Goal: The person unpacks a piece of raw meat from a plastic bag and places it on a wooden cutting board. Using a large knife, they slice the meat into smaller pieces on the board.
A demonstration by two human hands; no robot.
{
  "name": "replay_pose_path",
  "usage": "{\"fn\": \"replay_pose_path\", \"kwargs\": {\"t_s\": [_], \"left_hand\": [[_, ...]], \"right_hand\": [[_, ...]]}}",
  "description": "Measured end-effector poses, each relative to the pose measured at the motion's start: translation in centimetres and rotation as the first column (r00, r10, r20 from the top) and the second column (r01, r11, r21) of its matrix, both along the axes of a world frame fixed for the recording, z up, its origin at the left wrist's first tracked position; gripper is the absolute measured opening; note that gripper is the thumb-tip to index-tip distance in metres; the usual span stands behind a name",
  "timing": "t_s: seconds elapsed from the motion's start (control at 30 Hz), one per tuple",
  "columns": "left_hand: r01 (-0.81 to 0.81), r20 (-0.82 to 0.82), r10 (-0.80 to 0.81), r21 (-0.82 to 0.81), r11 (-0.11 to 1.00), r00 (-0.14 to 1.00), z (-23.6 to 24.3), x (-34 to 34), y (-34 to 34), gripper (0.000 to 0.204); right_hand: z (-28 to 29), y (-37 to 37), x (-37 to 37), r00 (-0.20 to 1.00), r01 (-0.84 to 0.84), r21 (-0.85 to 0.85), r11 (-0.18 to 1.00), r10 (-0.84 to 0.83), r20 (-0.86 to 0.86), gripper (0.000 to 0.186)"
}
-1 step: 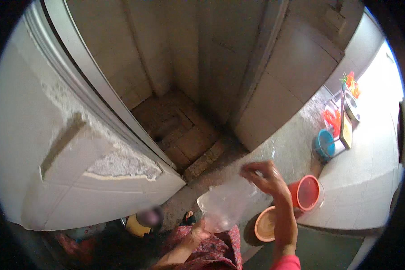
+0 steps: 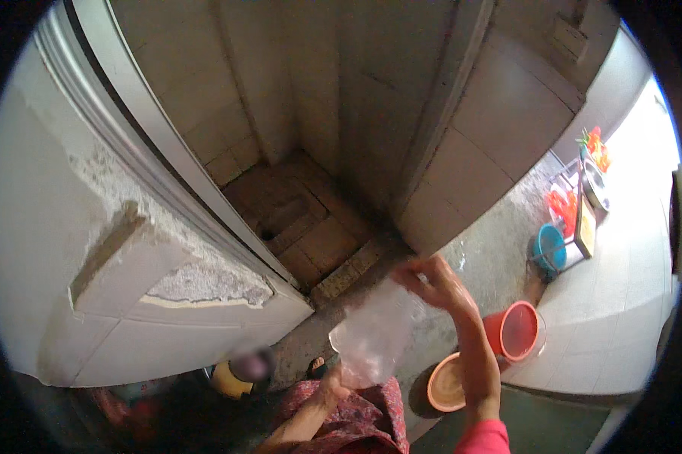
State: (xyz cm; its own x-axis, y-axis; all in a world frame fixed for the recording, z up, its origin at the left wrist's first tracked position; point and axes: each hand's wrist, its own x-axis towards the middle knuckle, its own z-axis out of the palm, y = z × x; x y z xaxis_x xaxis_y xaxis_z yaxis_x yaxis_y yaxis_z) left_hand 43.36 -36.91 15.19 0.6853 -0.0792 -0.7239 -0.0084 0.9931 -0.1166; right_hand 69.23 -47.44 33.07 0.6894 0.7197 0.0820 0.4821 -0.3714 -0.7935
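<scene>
Here, I see the left hand (image 2: 333, 384) closed on the low end of a clear bag (image 2: 373, 334). Its top is by the bent fingers of the right hand (image 2: 434, 283), but I can't tell if they pinch it.

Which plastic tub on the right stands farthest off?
The blue tub, set apart from the red tub and orange tub, which both stand nearer the camera.
</scene>
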Motion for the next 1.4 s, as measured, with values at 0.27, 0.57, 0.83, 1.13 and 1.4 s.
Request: {"fn": "replay_pose_path", "kwargs": {"t_s": [0.27,0.57,0.83,1.13,1.4], "left_hand": [[-0.446,0.291,0.372,0.774,0.450,0.881,16.0,29.5,15.3,0.039],[0.071,0.002,0.162,0.893,-0.445,0.987,32.6,45.9,30.4,0.020],[0.596,-0.350,0.626,-0.205,-0.777,0.696,29.0,45.3,32.2,0.014],[0.471,-0.420,0.496,-0.169,-0.866,0.760,19.5,39.0,32.3,0.016],[0.355,-0.657,0.410,-0.225,-0.907,0.632,21.2,36.2,22.7,0.015]], "right_hand": [[-8.9,18.6,26.8,0.885,0.137,-0.078,0.988,-0.086,0.458,0.025],[-18.8,-1.6,24.8,0.982,0.079,0.088,0.993,-0.062,-0.180,0.024],[-28.3,-44.0,-8.9,0.415,0.437,-0.830,0.346,-0.897,-0.155,0.034],[-21.6,-54.5,-46.2,-0.330,0.353,-0.913,0.205,-0.886,-0.327,0.019],[-24.9,-43.9,-47.9,-0.133,0.552,-0.730,0.402,-0.822,-0.554,0.016]]}}
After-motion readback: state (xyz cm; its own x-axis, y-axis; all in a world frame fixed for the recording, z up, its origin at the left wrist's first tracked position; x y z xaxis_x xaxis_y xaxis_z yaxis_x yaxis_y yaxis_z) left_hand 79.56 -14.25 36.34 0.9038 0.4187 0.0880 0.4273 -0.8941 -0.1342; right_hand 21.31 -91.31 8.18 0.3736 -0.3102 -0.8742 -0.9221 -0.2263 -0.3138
